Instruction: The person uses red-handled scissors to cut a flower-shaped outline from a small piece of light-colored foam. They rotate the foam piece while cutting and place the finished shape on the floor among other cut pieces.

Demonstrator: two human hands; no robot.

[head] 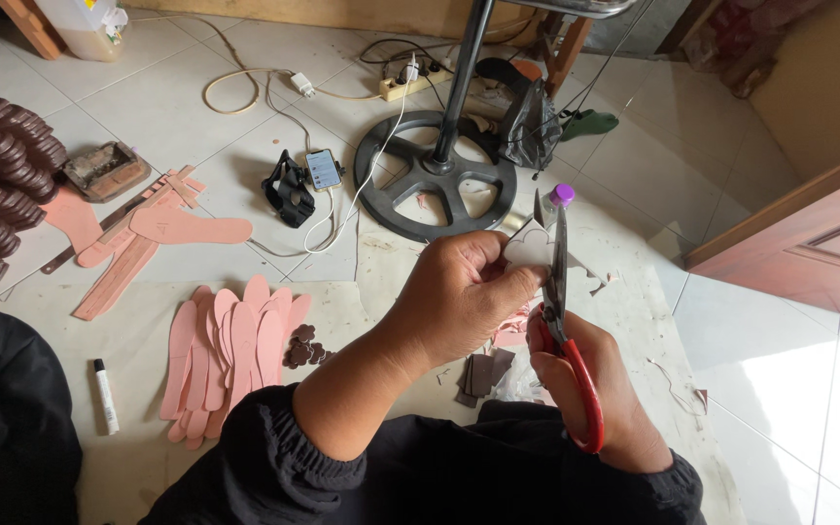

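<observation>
- The left hand [459, 292] is pinching a small pale cut piece [527, 248] between thumb and fingers, holding it up just in front of the round black fan base [435, 175].
- The right hand [590, 389] is closing around the red handles of the scissors [561, 311], whose blades are pointing up towards the fan base and touching the edge of the pale piece.
- A small bottle with a purple cap [558, 199] is standing just right of the fan base, behind the scissor tips.
- A fanned stack of pink sole-shaped pieces [230, 350] is lying on the floor well to the lower left of the fan base, with small dark flower-shaped cut-outs [303, 348] beside it.
- A phone [323, 167] is lying just left of the fan base, a white cable running from it.
- A white marker [106, 396] is lying far to the lower left of the fan base.
- Dark scraps [483, 374] are lying below the hands.
</observation>
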